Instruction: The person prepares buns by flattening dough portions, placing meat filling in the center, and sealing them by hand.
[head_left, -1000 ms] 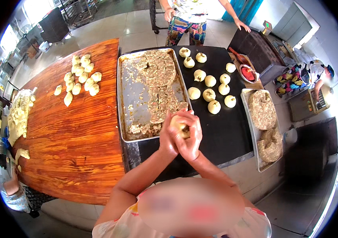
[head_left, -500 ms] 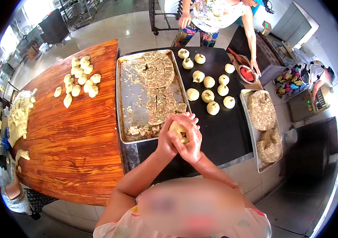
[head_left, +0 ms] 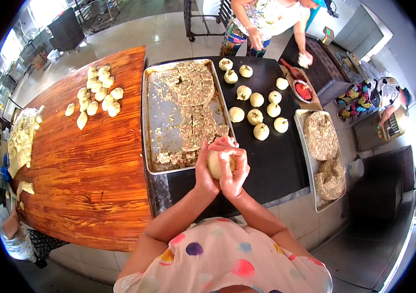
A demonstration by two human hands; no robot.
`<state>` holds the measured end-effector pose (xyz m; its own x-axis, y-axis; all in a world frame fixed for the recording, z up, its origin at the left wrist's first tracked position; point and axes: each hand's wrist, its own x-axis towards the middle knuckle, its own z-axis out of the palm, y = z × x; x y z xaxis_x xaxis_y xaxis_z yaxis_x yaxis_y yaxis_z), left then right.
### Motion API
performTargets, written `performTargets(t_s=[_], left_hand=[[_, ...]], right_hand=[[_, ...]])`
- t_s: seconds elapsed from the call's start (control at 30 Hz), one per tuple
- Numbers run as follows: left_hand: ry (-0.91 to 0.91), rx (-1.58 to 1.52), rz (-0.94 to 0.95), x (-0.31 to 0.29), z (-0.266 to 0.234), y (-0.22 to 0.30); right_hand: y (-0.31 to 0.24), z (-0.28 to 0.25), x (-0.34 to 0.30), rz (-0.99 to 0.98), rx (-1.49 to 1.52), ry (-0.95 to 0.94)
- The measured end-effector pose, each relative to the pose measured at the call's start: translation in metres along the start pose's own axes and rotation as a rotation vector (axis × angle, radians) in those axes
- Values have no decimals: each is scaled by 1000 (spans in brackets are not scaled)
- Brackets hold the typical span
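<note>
A pale, round dough ball sits cupped between my two hands, its smooth side showing. My left hand wraps its left side. My right hand curls over it from the right, fingers bent and thumb pressed along the dough. Both are just past the near right corner of a metal tray holding a crumbly brown filling, partly cut into blocks. Beyond my hands, several filled dough balls stand on a black baking sheet, some with dark filling at their tops.
Left, a wooden table bears several small dough pieces and a large dough slab. Right are a tray with brown filling mounds and a red-filled bowl. Other people work at the back, far right and lower left.
The dough ball has turned in my hands: its filling-showing opening is now out of sight. The co-worker's hand has left the red-filled bowl for the dark surface behind, with something white at it.
</note>
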<state>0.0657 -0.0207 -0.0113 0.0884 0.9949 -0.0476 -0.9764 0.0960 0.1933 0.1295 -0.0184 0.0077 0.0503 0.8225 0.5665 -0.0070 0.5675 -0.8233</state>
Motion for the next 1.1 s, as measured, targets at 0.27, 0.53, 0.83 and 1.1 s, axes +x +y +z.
performTargets(t_s=[0.27, 0.53, 0.83, 1.1], left_hand=[[20, 224, -394, 13, -29, 36], [-81, 52, -588, 23, -39, 21], [260, -81, -275, -3, -127, -27], [291, 202, -388, 45, -63, -29]], right_hand=[[-3, -14, 9, -110, -188, -241], [12, -35, 7, -162, -205, -443], [65, -37, -24, -291, -330, -331], [64, -71, 25, -141, -457, -532]])
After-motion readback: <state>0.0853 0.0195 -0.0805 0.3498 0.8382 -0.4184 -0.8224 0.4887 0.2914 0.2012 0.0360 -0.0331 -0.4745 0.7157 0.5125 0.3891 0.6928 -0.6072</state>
